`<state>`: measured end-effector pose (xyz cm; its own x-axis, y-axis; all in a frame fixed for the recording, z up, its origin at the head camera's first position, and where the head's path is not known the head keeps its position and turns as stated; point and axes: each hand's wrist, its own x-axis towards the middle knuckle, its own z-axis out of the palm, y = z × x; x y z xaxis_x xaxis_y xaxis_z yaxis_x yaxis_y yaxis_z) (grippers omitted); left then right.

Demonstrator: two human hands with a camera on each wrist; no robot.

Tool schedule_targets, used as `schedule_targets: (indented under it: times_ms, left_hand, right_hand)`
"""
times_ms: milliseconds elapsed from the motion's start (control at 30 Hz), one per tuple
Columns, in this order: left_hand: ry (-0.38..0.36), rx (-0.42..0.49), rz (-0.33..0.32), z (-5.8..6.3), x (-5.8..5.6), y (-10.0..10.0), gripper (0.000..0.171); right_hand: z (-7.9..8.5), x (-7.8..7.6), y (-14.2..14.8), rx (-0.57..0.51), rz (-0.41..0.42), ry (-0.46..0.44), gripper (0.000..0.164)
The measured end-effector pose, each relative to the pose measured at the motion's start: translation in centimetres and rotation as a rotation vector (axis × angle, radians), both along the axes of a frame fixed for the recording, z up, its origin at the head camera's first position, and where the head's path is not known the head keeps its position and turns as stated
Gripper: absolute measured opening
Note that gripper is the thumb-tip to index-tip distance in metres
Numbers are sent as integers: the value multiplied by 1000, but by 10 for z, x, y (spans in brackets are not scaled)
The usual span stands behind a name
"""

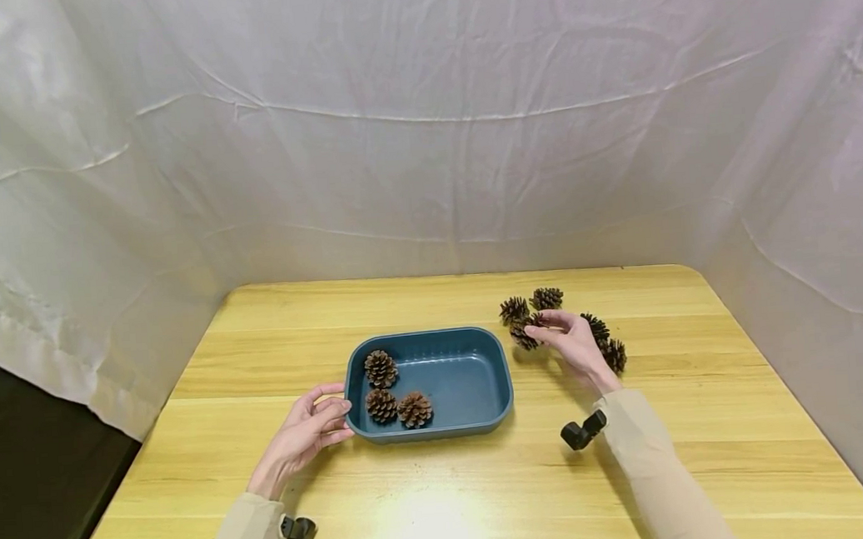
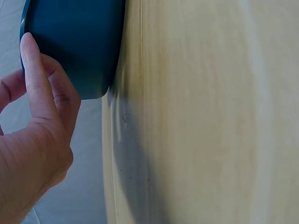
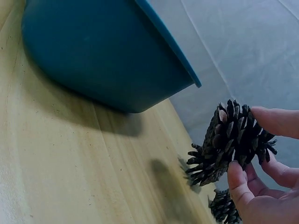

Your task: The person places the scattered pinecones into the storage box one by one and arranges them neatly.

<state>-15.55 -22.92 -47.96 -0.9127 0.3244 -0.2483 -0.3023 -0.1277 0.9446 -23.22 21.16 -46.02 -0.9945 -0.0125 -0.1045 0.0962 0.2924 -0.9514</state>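
A blue rectangular bin [image 1: 455, 389] stands mid-table, with three brown pine cones inside toward its left end; one pine cone [image 1: 414, 409] lies at the near side. My left hand [image 1: 303, 433] grips the bin's left rim, thumb on the edge and fingers against the outer wall [image 2: 74, 46]. To the right of the bin, my right hand [image 1: 572, 345] pinches a pine cone [image 3: 231, 140] between thumb and fingers. The right wrist view shows a shadow on the table below this held cone.
Near the right hand lie more loose pine cones: one at the back [image 1: 547, 298], another beside it [image 1: 514, 310], and two to the right, including a dark cone [image 1: 614, 355]. The wooden table [image 1: 259, 382] meets a pale curtain [image 1: 455, 176] at the back.
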Motion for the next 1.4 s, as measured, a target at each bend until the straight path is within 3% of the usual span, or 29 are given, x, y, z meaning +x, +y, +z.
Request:
schedule_targets:
  times_ms: [400, 867, 1400]
  left_hand:
    - [1, -6, -2, 0, 0, 0, 35]
    - [1, -5, 1, 0, 0, -1, 34]
    - [8, -9, -2, -1, 0, -1, 32]
  right_hand:
    - [8, 2, -5, -29, 9, 11, 65]
    - [24, 3, -21, 34, 67, 132, 50]
    - [41, 4, -51, 13, 190, 140, 43]
